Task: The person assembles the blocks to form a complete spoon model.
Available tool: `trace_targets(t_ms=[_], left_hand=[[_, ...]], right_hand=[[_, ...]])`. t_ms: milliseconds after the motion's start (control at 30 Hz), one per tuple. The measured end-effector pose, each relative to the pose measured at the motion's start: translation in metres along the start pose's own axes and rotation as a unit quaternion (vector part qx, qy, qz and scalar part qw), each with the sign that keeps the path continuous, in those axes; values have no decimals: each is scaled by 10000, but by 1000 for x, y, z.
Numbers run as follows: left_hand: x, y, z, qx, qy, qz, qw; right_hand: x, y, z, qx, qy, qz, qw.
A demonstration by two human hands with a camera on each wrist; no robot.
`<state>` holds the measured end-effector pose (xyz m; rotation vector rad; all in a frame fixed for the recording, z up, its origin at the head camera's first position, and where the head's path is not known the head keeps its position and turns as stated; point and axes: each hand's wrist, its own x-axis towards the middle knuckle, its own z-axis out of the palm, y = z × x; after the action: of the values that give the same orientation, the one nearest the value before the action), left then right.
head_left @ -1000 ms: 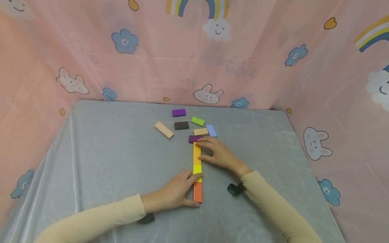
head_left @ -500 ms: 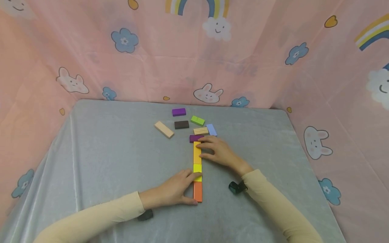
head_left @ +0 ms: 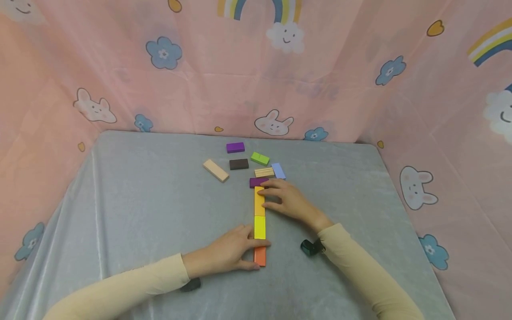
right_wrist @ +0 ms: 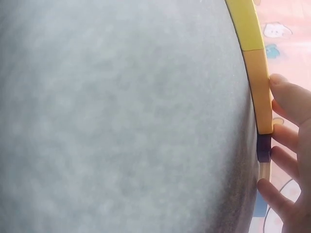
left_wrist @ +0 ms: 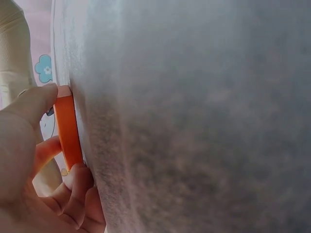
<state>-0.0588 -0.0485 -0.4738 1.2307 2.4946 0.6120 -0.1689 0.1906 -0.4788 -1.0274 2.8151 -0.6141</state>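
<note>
In the head view a straight row runs away from me: an orange block [head_left: 260, 257], a yellow block [head_left: 260, 227] and an amber block [head_left: 259, 208]. A dark purple block [head_left: 256, 182] lies crosswise at its far end. My left hand [head_left: 228, 251] grips the orange block, thumb at its near end and one finger across its top; the left wrist view shows that block [left_wrist: 69, 128] between thumb and fingers. My right hand [head_left: 292, 200] rests fingertips on the amber block and by the purple one, its thumb against the amber block's right side.
Beyond the row lie a striped block [head_left: 264, 172], a light blue block [head_left: 278, 171], a green block [head_left: 260, 158], a dark brown block [head_left: 238, 164], a purple block [head_left: 235, 147] and a beige block [head_left: 216, 170]. Pink patterned cloth [head_left: 224, 89] hangs behind the grey table [head_left: 152, 200].
My left index finger has shifted from the yellow block back onto the orange block. The purple block slid slightly right early on. My right hand stays nearly still.
</note>
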Motion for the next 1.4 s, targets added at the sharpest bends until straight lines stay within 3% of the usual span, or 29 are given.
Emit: trace_targets(t_ms=[533, 867, 1167, 1400], left_hand=[[0, 0, 0, 84, 25, -22, 10000], [1, -5, -5, -367, -71, -62, 9993], [10, -22, -32, -681, 677, -538, 9939], [16, -34, -42, -680, 955, -817, 9897]], right_hand=[[-1, 1, 0, -34, 82, -172, 9998], [-1, -1, 0, -8, 61, -118, 9999], [-2, -2, 0, 23, 148, -198, 9997], [-2, -2, 2, 15, 121, -51, 9999]])
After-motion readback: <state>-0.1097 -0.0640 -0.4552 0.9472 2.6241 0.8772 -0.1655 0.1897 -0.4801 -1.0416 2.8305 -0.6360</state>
